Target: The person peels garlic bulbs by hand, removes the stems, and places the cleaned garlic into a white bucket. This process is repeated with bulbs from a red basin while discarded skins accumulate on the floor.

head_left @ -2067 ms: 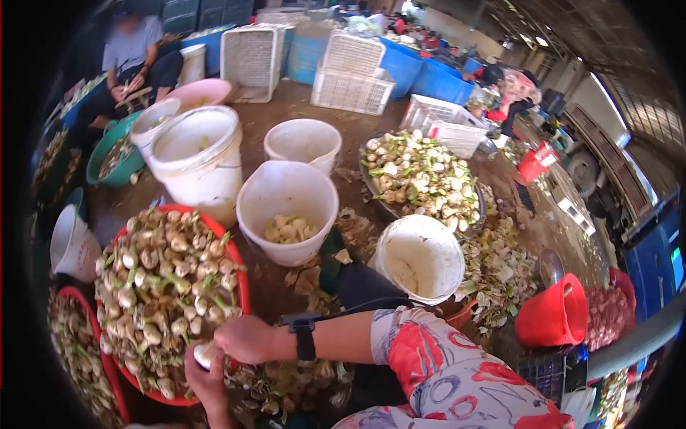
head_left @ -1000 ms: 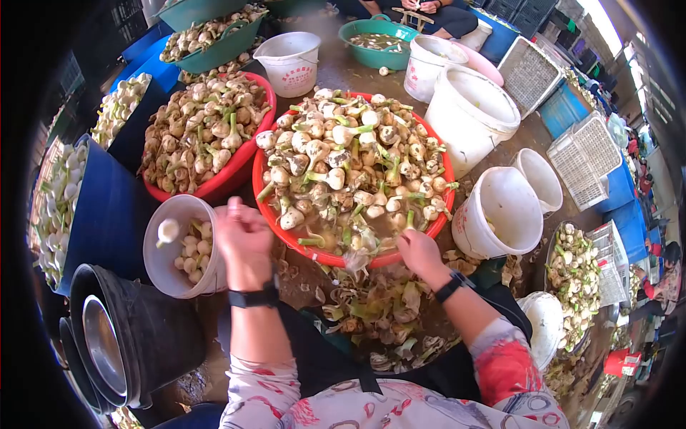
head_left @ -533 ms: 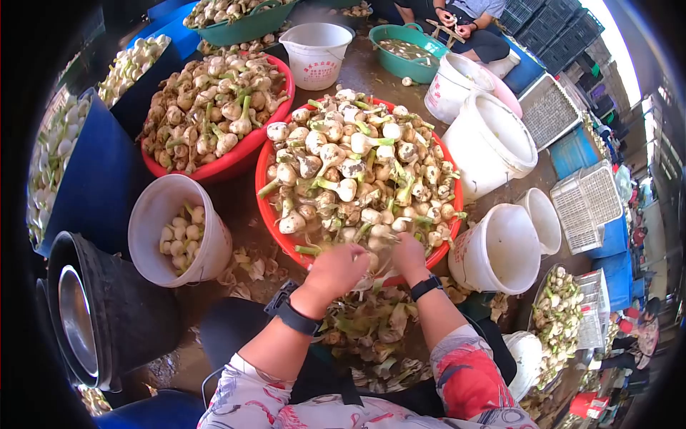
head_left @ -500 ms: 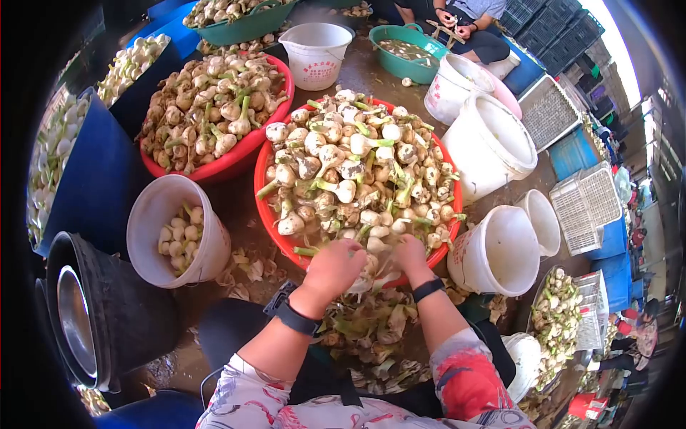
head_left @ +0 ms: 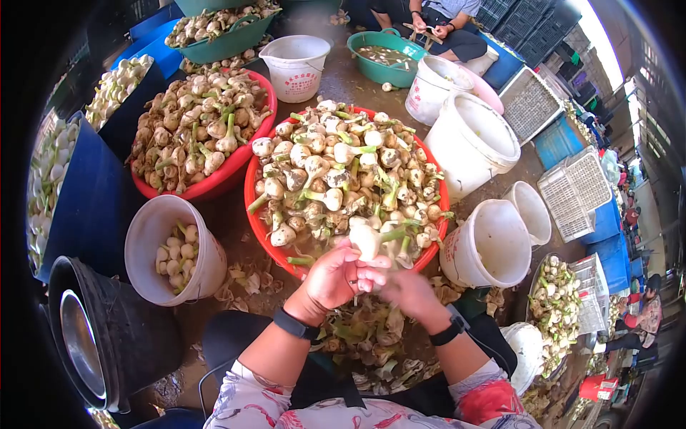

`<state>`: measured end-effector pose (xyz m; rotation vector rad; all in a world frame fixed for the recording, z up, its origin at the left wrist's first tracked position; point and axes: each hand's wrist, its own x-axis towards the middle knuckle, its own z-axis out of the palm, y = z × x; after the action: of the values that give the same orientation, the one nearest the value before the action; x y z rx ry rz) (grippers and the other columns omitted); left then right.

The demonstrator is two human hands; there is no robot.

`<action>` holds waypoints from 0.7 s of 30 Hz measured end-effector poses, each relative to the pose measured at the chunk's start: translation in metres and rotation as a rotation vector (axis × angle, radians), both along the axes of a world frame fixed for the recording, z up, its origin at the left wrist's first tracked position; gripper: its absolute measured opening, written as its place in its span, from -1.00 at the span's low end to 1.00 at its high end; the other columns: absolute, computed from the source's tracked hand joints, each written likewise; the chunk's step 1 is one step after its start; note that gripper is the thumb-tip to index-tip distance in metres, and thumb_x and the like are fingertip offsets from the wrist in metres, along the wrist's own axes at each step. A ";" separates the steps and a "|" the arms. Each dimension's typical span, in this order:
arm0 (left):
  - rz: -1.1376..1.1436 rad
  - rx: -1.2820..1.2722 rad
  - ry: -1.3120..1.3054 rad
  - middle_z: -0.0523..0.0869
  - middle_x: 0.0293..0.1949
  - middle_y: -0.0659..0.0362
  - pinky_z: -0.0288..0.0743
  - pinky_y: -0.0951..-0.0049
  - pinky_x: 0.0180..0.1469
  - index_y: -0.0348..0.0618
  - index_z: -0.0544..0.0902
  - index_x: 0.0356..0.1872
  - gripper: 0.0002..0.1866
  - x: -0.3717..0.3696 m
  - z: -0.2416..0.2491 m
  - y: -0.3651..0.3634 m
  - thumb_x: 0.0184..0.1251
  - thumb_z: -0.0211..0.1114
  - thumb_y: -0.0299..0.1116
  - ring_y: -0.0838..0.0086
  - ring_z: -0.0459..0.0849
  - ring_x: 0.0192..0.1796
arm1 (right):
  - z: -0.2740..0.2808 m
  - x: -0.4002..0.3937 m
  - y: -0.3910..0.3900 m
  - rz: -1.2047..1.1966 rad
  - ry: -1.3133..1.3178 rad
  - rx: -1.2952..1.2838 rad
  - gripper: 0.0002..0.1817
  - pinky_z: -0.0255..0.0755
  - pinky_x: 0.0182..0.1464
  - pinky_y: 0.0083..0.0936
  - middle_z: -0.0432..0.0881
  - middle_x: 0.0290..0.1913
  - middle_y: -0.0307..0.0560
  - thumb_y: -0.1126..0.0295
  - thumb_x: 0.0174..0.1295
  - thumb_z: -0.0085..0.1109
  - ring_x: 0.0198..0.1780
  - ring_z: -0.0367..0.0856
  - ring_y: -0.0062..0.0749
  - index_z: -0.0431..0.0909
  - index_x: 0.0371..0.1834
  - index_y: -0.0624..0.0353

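Observation:
A white bulb with a green stem is in my left hand, whose fingers close round its lower side. My right hand is just to the right, close to the left fingers; motion smears its fingers. Both hands are over the near rim of a red basin heaped with garlic-like bulbs, some dirty, many with green stems. Peeled skins and leaves lie below my hands.
White buckets stand left with bulbs inside, and right. A second red basin is at upper left, a black bucket at lower left. A person sits beyond a green basin.
My hands have risen slightly from the basin's near edge, and a white bulb now shows clearly in the left one. The surroundings have shifted slightly in view.

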<state>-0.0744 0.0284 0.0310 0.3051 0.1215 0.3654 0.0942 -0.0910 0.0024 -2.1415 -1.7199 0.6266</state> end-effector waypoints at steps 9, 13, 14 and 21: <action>0.199 0.480 0.246 0.54 -0.20 0.15 0.48 0.62 -0.35 -0.24 0.27 0.02 -0.65 0.012 0.006 -0.034 0.26 0.05 -0.35 0.56 0.59 -0.34 | 0.087 -0.041 -0.001 -0.288 0.344 0.543 -0.87 0.37 -0.42 -0.53 0.54 -0.52 0.01 0.45 0.06 0.11 -0.51 0.54 -0.28 0.57 -0.37 0.27; 0.412 0.785 0.351 0.54 -0.25 0.16 0.44 0.56 -0.24 -0.32 0.29 -0.04 -0.65 0.014 0.009 -0.045 0.24 0.08 -0.35 0.54 0.55 -0.28 | 0.079 -0.029 -0.005 -0.274 0.304 0.432 -0.87 0.34 -0.46 -0.56 0.54 -0.58 -0.07 0.44 0.07 0.12 -0.57 0.48 -0.41 0.56 -0.40 0.30; 0.430 0.826 0.373 0.55 -0.30 0.12 0.43 0.54 -0.24 -0.34 0.34 -0.07 -0.66 0.011 0.012 -0.047 0.21 0.12 -0.34 0.51 0.54 -0.30 | 0.077 -0.027 -0.006 -0.270 0.369 0.402 -0.86 0.33 -0.48 -0.59 0.53 -0.59 -0.13 0.44 0.08 0.11 -0.57 0.45 -0.50 0.56 -0.41 0.32; 0.319 1.059 0.527 0.55 -0.40 0.16 0.44 0.59 -0.41 -0.30 0.26 0.02 -0.62 0.010 0.006 -0.048 0.22 0.09 -0.41 0.61 0.54 -0.45 | 0.084 -0.022 -0.007 -0.270 0.348 0.350 -0.92 0.19 -0.55 -0.73 0.44 -0.63 -0.34 0.52 0.02 0.13 -0.59 0.29 -0.76 0.54 -0.49 0.33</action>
<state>-0.0642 -0.0192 0.0368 1.4419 0.4989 0.6428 0.0723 -0.0983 0.0863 -1.8450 -1.2275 0.5373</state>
